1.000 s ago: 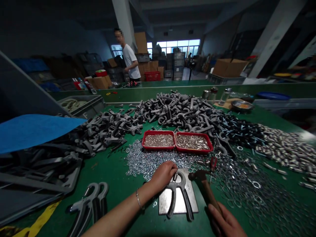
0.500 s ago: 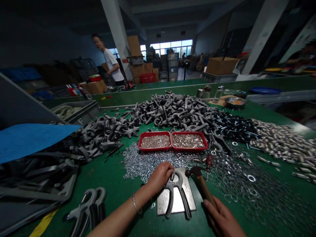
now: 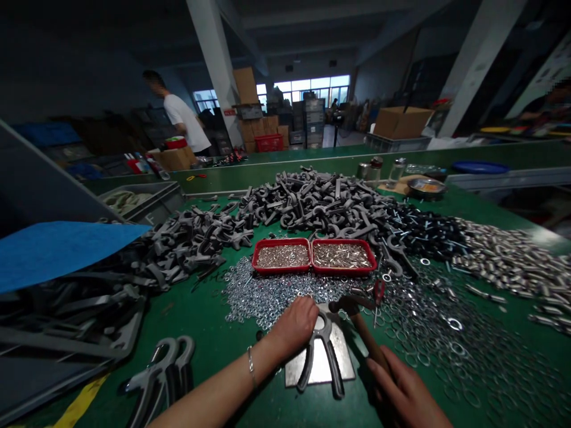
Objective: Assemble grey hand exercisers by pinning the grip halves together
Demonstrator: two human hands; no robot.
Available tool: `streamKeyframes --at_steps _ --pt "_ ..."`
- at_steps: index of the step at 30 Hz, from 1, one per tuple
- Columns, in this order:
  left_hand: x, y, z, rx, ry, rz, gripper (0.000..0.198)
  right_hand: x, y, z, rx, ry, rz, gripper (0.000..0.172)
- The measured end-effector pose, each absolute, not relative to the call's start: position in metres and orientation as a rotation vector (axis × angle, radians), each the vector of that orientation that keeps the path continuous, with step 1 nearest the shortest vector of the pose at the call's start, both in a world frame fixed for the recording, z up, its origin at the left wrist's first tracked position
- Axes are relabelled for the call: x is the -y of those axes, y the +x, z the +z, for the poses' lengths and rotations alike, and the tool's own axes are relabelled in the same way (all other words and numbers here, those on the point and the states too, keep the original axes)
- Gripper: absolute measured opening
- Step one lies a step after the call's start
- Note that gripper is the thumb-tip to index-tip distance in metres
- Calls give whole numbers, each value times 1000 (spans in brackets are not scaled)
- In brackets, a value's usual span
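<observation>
Steadying, seemingly, a handgrip (image 3: 331, 358) on a plate (image 3: 343, 352) near the table's (image 3: 218, 336) front edge: curled left hand (image 3: 297, 323), grasp hidden; right hand (image 3: 404, 383) clasps hammer (image 3: 368, 336).

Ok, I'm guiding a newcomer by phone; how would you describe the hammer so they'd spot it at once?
On the green table, in front of the two red trays, lies a pale metal plate. The claw hammer slants beside it, dark head by the plate's far right corner, handle in the person's right grip. Its brown handle sets it apart from the smaller red-handled tool nearby.
</observation>
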State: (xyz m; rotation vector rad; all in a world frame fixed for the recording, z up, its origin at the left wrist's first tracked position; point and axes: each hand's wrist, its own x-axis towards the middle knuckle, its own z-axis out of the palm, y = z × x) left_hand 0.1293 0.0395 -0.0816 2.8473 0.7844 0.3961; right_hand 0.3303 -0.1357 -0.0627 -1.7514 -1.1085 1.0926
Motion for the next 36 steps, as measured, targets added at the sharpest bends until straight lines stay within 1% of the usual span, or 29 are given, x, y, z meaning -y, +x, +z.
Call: streamKeyframes --at_steps 3,5,6,8,11,14,17,20,23,26,28,30,32,34,36 --pt "-36 126 -75 -884 2807 464 15 124 342 -40 1360 -1751 1045 34" --pt "-31 117 -68 -984 2712 574 24 116 347 -19 1447 -1762 1038 32" --pt "-28 110 -65 -1026 2653 623 26 113 348 -8 1474 -1773 1025 31" --pt "-19 96 -59 -1058 2567 658 23 107 348 16 1518 -1794 973 32" --pt "-5 80 -55 -1021 2556 580 21 100 346 37 1581 -1801 929 36" --pt "3 77 -57 -960 2634 475 23 91 344 29 1658 -1818 905 37" --pt "2 83 -63 -937 2740 361 14 83 347 8 1757 -1946 938 35" --pt "-3 88 -68 -972 2786 305 10 80 351 1 1814 -1951 1044 38" --pt "-4 89 -70 -1001 2784 290 10 81 348 7 1790 -1878 987 40" --pt "-4 90 -69 -1013 2784 248 11 83 343 8 1836 -1984 893 34" --pt "-4 92 -68 -1026 2791 201 13 82 343 4 1897 -2040 917 33" --pt "-4 93 -66 -1037 2796 180 18 80 345 0 1916 -1976 968 36" --pt "-5 94 -66 -1037 2795 192 20 78 347 -3 1903 -1927 947 38" --pt "-5 95 -67 -1036 2786 190 21 77 349 -4 1902 -1978 888 38" --pt "-6 95 -68 -1034 2778 170 21 80 350 -4 1913 -1993 926 38"
